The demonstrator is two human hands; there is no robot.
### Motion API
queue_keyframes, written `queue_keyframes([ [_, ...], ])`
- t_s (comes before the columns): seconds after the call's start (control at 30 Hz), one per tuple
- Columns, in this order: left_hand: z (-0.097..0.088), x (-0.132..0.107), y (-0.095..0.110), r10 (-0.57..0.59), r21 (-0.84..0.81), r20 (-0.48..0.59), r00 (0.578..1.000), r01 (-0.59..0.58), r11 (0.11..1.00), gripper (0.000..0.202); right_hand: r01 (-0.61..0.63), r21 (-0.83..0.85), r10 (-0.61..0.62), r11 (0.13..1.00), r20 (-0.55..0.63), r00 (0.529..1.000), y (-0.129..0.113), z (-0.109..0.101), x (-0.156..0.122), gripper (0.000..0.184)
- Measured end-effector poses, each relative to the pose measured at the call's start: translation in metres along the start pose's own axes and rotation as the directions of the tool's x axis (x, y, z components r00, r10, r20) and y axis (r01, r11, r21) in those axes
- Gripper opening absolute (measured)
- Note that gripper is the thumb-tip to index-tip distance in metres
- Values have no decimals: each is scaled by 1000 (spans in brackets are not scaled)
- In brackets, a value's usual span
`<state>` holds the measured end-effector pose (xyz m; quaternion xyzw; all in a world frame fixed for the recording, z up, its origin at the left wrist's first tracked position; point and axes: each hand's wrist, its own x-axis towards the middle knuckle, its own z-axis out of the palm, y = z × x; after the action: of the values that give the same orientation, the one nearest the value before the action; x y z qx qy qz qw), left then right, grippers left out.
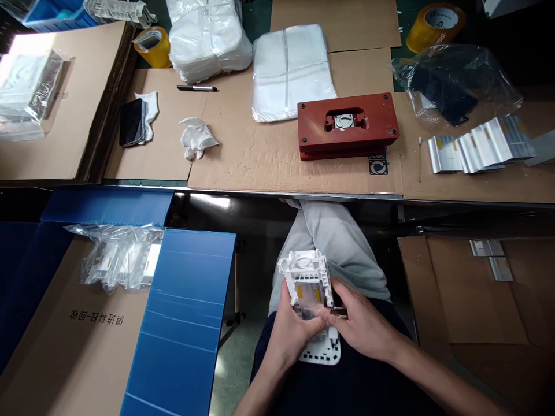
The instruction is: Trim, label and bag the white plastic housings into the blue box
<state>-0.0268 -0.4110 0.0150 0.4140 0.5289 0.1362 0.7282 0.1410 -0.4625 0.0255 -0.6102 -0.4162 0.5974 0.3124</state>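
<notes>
A white plastic housing (303,261) with slotted edges is held above my lap, tilted, its perforated end toward me. A shiny silver plate (309,294) with two yellow strips lies in its middle. My left hand (292,326) is closed around the housing's left side, with the thumb reaching across its lower part. My right hand (358,320) is closed at its right edge, and the thumb presses near the plate's lower right corner. A small dark piece (340,312) shows between the right thumb and fingers; its kind cannot be made out.
On the cardboard-covered bench stand a red fixture block (347,130), wrapped white stacks (292,72) and a row of silver plates (481,144). A phone (131,122) and pen (197,88) lie left. A blue-flapped box (182,312) and a cardboard box (481,323) flank me.
</notes>
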Motion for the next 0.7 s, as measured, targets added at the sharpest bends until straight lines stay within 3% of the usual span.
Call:
queue_keyframes([
  [0.17, 1, -3, 0, 3, 67, -30, 1000, -1, 998, 75, 7, -37, -9, 999, -53, 999, -1, 6, -3, 55],
  [0.37, 0, -2, -2, -5, 39, -43, 999, 6, 999, 78, 55, -76, -64, 996, -125, 990, -1, 16, -6, 56],
  [0.6, 1, 3, 13, -47, 38, -16, 999, 48, 998, 77, 13, 29, -12, 1000, -62, 998, 2, 2, 5, 53],
  [0.7, -1, 5, 23, -85, -39, 19, 996, 85, 996, 75, -7, 111, 11, 994, -40, 999, 1, -6, 13, 44],
])
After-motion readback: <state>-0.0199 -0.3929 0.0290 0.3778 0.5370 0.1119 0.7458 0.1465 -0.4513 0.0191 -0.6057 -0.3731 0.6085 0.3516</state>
